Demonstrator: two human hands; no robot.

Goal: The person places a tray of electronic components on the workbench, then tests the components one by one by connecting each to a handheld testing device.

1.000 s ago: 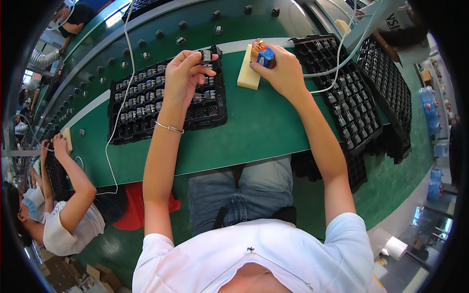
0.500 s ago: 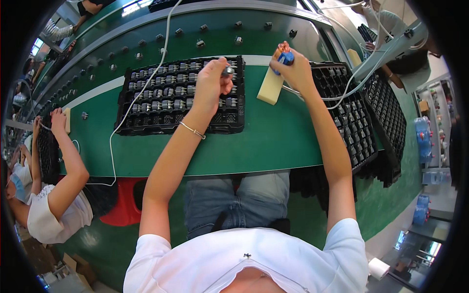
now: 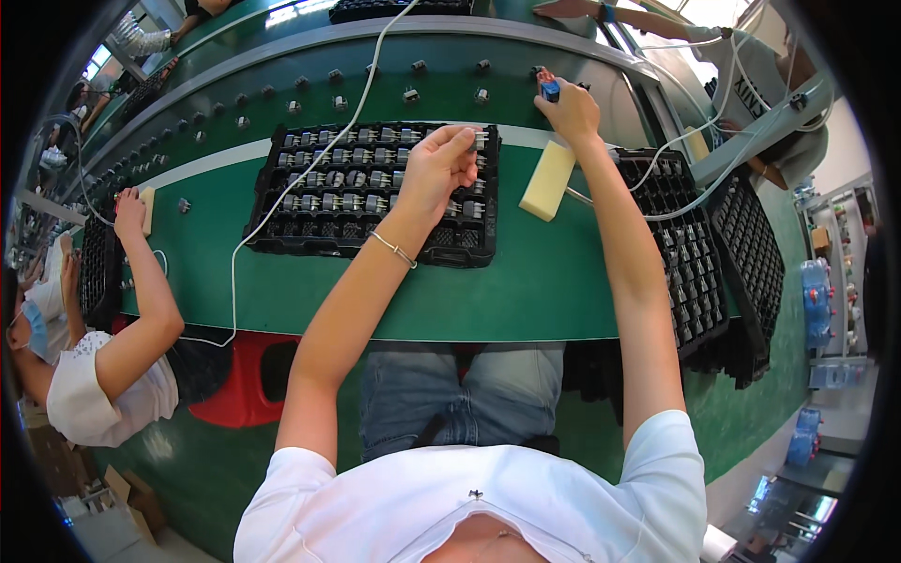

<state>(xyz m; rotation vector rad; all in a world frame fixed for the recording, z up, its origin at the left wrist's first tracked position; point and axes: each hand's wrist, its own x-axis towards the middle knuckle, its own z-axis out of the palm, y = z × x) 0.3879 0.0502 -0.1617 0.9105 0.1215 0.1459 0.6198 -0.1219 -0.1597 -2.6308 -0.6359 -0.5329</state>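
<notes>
My left hand (image 3: pixel 437 176) is over the right side of a black compartment tray (image 3: pixel 371 246), its fingers pinched at a small metal component with pins (image 3: pixel 481 141) by the tray's far right corner. Rows of similar components (image 3: pixel 353 202) stand in the tray, some of them hidden behind the hand. Reaching farther out, my right hand (image 3: pixel 572 111) is closed round a small blue piece with a copper-orange end (image 3: pixel 549 89), at the belt's near side. A dark part (image 3: pixel 584 86) shows beside its fingers, and I cannot tell whether it is held.
A pale yellow block (image 3: pixel 547 183) lies between the tray and my right forearm. More black trays (image 3: pixel 690 272) are stacked at right. Several loose components (image 3: pixel 410 96) sit along the green belt. A white cable (image 3: pixel 282 208) crosses the tray. A co-worker's arm (image 3: pixel 150 291) is at left.
My right hand has moved away from the yellow block, farther out to the belt, with the blue piece. My left hand has lowered its component to the tray's far right corner.
</notes>
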